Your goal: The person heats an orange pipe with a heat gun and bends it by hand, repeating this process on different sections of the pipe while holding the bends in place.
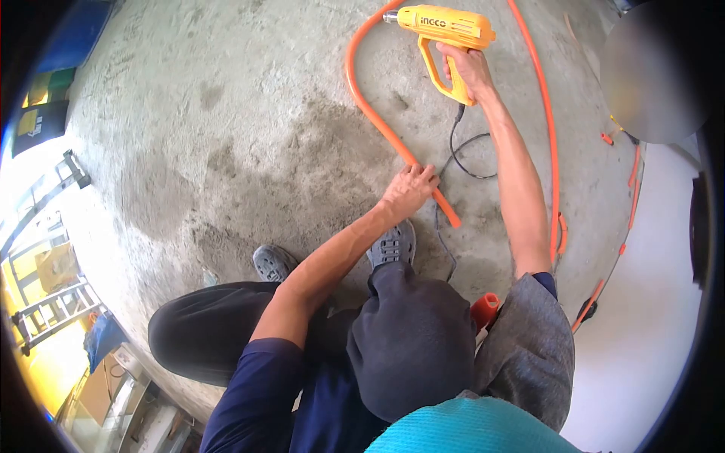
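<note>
My right hand [467, 69] is wrapped round the handle of a yellow heat gun [445, 26], held up at the top with its metal nozzle pointing left. Below, the fingers of my left hand [411, 187] close over an orange pipe [380, 127] near its lower end. This pipe curves at the top and runs down past my left hand to a free end. From the heat gun's handle a black cord [453, 147] loops down and passes behind the pipe. The nozzle is apart from the stretch of pipe in my left hand.
A long orange pipe [550, 128] lies to the right. Another orange tube end [485, 306] shows beside my knee. Grey clogs [393, 245] stand on the rough concrete floor [189, 136]. A ladder [57, 309] and boxes are at the left, with short orange pieces [607, 139] by the right wall.
</note>
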{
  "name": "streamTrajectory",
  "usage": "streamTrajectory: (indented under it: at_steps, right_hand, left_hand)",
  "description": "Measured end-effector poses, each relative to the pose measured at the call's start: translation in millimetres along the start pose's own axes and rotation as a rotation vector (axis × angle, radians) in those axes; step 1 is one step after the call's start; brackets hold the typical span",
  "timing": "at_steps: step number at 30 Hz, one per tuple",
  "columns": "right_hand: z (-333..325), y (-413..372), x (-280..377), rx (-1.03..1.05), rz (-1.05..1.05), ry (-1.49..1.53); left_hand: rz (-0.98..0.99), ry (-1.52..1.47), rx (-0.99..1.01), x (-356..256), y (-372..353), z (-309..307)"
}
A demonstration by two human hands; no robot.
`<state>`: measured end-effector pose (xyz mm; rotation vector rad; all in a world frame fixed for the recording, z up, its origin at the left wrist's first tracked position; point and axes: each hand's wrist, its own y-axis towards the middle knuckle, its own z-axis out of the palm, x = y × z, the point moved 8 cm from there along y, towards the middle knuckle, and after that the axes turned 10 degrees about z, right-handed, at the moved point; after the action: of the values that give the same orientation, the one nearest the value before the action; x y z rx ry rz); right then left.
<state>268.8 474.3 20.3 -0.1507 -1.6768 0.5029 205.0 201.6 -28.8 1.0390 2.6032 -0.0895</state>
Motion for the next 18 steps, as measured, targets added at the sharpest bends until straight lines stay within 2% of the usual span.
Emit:
streamTrajectory:
  at_steps: [3,7,9,11,12,14,15,16,18]
  right_hand:
    - [5.0,-6.4,0.4,-0.002,0.016,0.0]
    - [32.4,-35.3,-19.1,0.279,0.105,-0.102]
    - [38.8,-45.2,-12.1,0.314,0.045,-0.128]
    - [39.3,-40.3,-13.1,0.314,0.084,-0.223]
    - [38.1,-35.5,-6.3,0.293,0.072,-0.226]
    - [24.7,-28.0,9.7,0.029,-0.023,-0.351]
    - [19.4,-22.8,17.8,-0.072,-0.157,-0.455]
    - [17.0,-15.2,14.8,-0.075,-0.157,-0.456]
    - [10.9,-9.0,20.7,-0.128,-0.32,-0.374]
  left_hand:
    - [-0.001,-0.012,-0.011,0.5,-0.4,1.9]
    - [-0.02,-0.037,-0.049,-1.3,-2.2,-6.9]
    - [-0.003,-0.031,-0.1,-1.8,-0.7,-10.8]
    - [0.027,-0.051,-0.122,-2.7,0.5,-7.5]
    - [0.014,-0.083,-0.109,-0.8,1.4,-8.1]
    - [0.018,-0.081,-0.087,-1.3,2.1,-7.6]
    - [0.009,-0.083,-0.062,-1.1,2.0,-6.5]
    - [0.013,-0.084,-0.063,-1.4,3.0,-6.4]
    - [-0.022,-0.045,-0.009,-0.9,2.0,-0.8]
